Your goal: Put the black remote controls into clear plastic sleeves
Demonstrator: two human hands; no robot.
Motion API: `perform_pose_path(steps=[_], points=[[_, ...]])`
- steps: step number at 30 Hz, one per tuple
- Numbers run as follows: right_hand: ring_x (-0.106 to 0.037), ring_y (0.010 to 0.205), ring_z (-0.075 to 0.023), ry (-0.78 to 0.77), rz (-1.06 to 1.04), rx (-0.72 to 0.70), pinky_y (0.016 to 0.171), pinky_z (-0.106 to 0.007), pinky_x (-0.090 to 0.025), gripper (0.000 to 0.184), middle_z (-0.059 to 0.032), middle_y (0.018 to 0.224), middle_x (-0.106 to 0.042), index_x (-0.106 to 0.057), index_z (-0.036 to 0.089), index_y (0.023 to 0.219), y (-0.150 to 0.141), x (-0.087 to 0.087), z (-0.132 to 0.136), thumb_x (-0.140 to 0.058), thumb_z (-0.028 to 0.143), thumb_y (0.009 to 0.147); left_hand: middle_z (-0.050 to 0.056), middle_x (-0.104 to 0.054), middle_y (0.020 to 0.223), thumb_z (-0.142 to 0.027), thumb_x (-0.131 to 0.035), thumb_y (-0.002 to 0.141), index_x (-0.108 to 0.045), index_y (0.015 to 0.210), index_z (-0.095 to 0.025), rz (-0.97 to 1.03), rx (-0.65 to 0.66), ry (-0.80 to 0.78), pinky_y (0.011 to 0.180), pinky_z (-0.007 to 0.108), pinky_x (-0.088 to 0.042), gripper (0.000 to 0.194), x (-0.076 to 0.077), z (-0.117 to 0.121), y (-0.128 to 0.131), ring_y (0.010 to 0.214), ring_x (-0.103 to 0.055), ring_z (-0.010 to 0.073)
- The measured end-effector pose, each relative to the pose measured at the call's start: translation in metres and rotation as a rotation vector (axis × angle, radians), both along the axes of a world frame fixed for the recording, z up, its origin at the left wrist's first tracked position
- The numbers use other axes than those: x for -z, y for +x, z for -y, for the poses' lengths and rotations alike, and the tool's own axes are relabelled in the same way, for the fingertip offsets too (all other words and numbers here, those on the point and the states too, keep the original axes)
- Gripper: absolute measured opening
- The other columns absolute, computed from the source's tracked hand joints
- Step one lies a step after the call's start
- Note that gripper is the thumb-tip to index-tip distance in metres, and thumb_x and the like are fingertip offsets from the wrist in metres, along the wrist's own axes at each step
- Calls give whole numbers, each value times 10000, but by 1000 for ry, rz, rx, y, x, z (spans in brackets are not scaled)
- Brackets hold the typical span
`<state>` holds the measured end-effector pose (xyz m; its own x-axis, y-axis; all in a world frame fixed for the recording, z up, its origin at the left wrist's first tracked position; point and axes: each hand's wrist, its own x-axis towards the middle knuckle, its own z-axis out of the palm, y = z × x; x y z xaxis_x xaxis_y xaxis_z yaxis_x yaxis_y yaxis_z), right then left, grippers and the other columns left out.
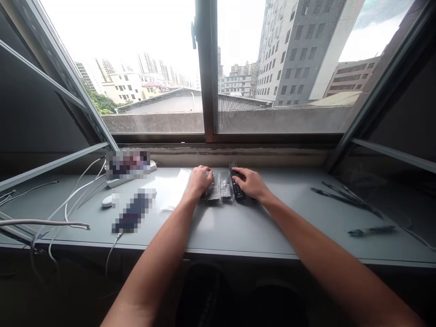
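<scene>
My left hand (pixel 199 180) rests fingers-down on a clear plastic bag (pixel 218 188) holding dark items, on the grey sill (pixel 238 227) under the window. My right hand (pixel 250 183) lies over the side of a black remote control (pixel 236 184), fingers curled on it. The bag lies between the two hands, touching the remote's left side. Both forearms reach in from the bottom of the frame.
White cables (pixel 68 204) and a power strip (pixel 119 180) crowd the left of the sill, beside a white mouse-like object (pixel 107 201) and a blurred dark device (pixel 132 213). A pen (pixel 371 230) and thin dark sticks (pixel 344 197) lie at the right. An open window frame (pixel 54 159) juts in at left.
</scene>
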<state>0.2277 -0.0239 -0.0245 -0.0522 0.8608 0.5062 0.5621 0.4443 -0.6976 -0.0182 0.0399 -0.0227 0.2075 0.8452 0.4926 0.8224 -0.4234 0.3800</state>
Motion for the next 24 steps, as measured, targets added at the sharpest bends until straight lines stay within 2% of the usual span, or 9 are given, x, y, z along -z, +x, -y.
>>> perform_pose_path(steps=[5,8,12,16,19,22,24], points=[[-615,1224,-369,-45,235,56,1117,-526,-449,322,-134,1165,-795,-844,272,1262,4,14,-10,-695,361,992,104,-844,1118,-366,-619,1026,-863,1110,-251,-17,-2,-145,993,393,-571,282,2,0,0,1097,-772,309],[-607,1230,-384,-73,286,77,1108,-534,-453,341,-159,1190,-776,-845,258,1271,5,19,-12,-691,397,999,109,-841,1145,-383,-628,1018,-864,1117,-249,-25,7,-150,1009,392,-564,289,4,-1,-1,1121,-769,310],[-592,1239,-385,-46,272,94,1112,-537,-452,288,-172,1235,-741,-868,249,1177,5,20,-13,-714,394,982,128,-821,1206,-367,-620,1014,-867,1097,-244,-43,15,-114,1040,403,-548,288,5,-2,-1,1154,-747,313],[-590,1257,-379,-59,248,67,1123,-529,-447,273,-163,1243,-739,-856,240,1161,4,17,-10,-715,391,983,154,-768,1324,-427,-580,1033,-853,1142,-251,-95,-113,-133,1065,496,-522,342,6,-2,-2,1272,-672,371],[-608,1246,-376,-80,226,51,1110,-527,-454,263,-165,1226,-757,-851,228,1139,3,12,-7,-700,389,995,176,-729,1381,-465,-539,1052,-813,1255,-242,-110,-177,-171,1064,555,-506,407,7,-3,-4,1314,-632,410],[-616,1248,-377,-34,216,-1,1104,-524,-455,271,-143,1178,-785,-853,244,1120,0,5,-2,-748,443,970,186,-716,1381,-477,-583,1027,-796,1267,-239,-132,-165,-177,1062,541,-505,400,10,-5,-5,1309,-627,407],[-621,1243,-373,19,236,-97,1106,-516,-456,310,-124,1144,-797,-853,258,1139,-3,1,1,-815,480,927,180,-716,1366,-477,-601,1017,-800,1231,-245,-142,-162,-172,1063,514,-507,374,13,-5,-4,1306,-631,392]])
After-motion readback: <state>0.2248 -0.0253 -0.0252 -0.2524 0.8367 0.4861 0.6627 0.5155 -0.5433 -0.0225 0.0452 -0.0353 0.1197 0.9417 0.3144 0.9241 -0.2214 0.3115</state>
